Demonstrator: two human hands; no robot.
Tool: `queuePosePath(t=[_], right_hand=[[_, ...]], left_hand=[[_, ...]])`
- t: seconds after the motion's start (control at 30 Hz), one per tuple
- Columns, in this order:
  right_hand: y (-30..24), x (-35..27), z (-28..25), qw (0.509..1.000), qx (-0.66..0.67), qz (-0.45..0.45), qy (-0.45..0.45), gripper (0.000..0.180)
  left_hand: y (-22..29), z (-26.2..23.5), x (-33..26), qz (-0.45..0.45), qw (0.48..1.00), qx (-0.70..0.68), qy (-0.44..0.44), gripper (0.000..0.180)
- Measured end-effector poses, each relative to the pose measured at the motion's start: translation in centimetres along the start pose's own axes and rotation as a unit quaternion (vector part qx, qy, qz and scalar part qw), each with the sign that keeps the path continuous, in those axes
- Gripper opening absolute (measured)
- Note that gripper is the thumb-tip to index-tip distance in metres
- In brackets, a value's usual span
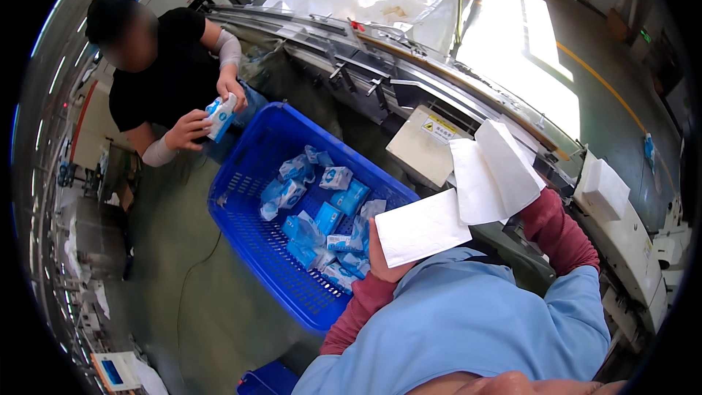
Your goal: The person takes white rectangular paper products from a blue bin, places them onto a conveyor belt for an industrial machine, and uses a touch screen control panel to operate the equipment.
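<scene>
My left hand (385,267) is under and beside a flat stack of white folded tissues (423,228), its fingers and palm showing along the left edge. More white folded tissues (496,174) stand fanned out just to the right, at the end of my right sleeve (557,228). My right hand is hidden behind these sheets, which it appears to hold. The two lots of tissue meet or overlap at the middle. Left of my left hand, a blue plastic basket (252,278) holds several blue-and-white tissue packs (329,216) and crumpled wrappers.
Across the basket a person (172,66) in black holds a tissue pack (221,117). A long machine rail (329,47) runs behind, with a beige box (424,146) bearing a warning label. A white tissue block (605,189) rests on the machine at right. A cable (186,278) lies on the floor.
</scene>
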State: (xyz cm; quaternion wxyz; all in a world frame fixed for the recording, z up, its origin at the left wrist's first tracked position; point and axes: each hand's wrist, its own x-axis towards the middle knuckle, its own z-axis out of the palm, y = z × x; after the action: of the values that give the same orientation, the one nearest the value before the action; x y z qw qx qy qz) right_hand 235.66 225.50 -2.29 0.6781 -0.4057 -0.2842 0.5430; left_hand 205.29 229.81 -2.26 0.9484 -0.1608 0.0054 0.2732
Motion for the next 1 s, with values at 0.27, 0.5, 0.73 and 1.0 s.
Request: queuePosePath(t=[0.27,0.5,0.73,1.0], right_hand=[[0.9,1.6,0.9,0.990,0.040,0.087,-0.107,0.042],[-0.1,0.4,2.2,0.959,-0.104,0.073,-0.255,0.044],[3.0,0.6,-2.5,0.931,0.224,0.229,-0.173,0.044],[-2.8,-0.5,4.6,0.901,-0.406,0.074,-0.132,0.030]], left_hand=[[1.3,-3.4,-1.4,0.015,0.996,0.086,-0.037,0.075],[1.4,-5.4,-1.7,0.011,0.995,0.099,0.004,0.078],[1.3,-5.5,-1.7,0.002,0.998,0.070,0.006,0.077],[1.0,-6.9,-0.7,-0.021,0.992,0.076,-0.095,0.070]])
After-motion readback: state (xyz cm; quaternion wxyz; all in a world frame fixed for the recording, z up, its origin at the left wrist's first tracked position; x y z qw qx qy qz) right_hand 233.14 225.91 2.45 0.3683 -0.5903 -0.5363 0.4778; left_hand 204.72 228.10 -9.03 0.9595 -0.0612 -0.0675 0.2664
